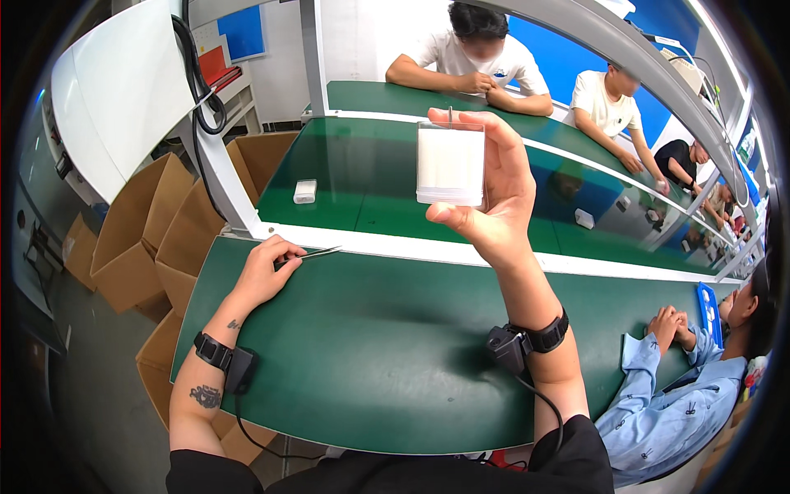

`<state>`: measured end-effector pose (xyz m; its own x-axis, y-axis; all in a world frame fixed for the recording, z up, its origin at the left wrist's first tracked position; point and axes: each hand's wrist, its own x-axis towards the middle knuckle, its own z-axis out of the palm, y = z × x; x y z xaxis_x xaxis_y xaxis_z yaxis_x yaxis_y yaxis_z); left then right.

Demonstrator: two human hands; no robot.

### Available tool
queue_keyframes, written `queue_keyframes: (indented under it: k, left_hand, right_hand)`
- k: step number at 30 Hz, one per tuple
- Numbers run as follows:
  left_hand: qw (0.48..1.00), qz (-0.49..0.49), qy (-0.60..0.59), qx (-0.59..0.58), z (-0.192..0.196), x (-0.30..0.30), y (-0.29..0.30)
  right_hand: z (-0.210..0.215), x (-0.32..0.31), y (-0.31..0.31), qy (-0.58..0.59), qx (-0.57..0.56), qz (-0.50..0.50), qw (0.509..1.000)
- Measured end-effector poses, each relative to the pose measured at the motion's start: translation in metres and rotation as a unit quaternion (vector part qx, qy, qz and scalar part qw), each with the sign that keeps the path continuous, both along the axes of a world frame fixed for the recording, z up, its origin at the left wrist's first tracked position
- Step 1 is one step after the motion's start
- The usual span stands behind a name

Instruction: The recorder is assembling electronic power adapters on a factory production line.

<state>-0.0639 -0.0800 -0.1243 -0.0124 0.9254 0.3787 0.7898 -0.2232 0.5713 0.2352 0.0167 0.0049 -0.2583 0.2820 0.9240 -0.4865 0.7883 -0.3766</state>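
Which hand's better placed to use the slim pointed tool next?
The left hand, I'd say: it has the slim pointed tool in its grip, while the right hand is occupied holding up the clear case.

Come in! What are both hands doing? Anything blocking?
Right hand raised, holding white box. Left hand on green table, holding thin pointed tool. Nothing visibly blocking.

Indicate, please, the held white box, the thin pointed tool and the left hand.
Held white box (450, 160): head view, its broad face.
Pointed tool (321, 252): head view, exposed shaft.
Left hand (267, 268): head view, its back.
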Motion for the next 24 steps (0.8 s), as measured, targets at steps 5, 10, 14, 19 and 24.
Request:
queue_keyframes:
  k: [5, 10, 14, 19, 24]
  left_hand:
    - [1.000, 0.002, 0.000, -0.006, -0.001, 0.000, 0.000]
    - [1.000, 0.002, -0.004, 0.001, -0.003, 0.001, 0.004]
    - [1.000, 0.007, -0.004, 0.000, 0.000, 0.001, 0.002]
    - [1.000, -0.001, -0.008, 0.002, -0.003, 0.002, 0.005]
    - [1.000, 0.006, -0.003, 0.002, -0.001, 0.000, 0.000]
  right_hand:
    - [-0.007, 0.000, 0.010, -0.026, -0.046, -0.027, 0.998]
    - [-0.013, 0.007, 0.035, -0.150, -0.031, -0.283, 0.947]
    - [-0.045, 0.012, 0.066, -0.267, -0.026, -0.472, 0.840]
    - [-0.069, 0.055, 0.125, -0.275, -0.063, -0.474, 0.834]
    - [-0.121, 0.120, 0.156, -0.295, -0.148, -0.786, 0.522]
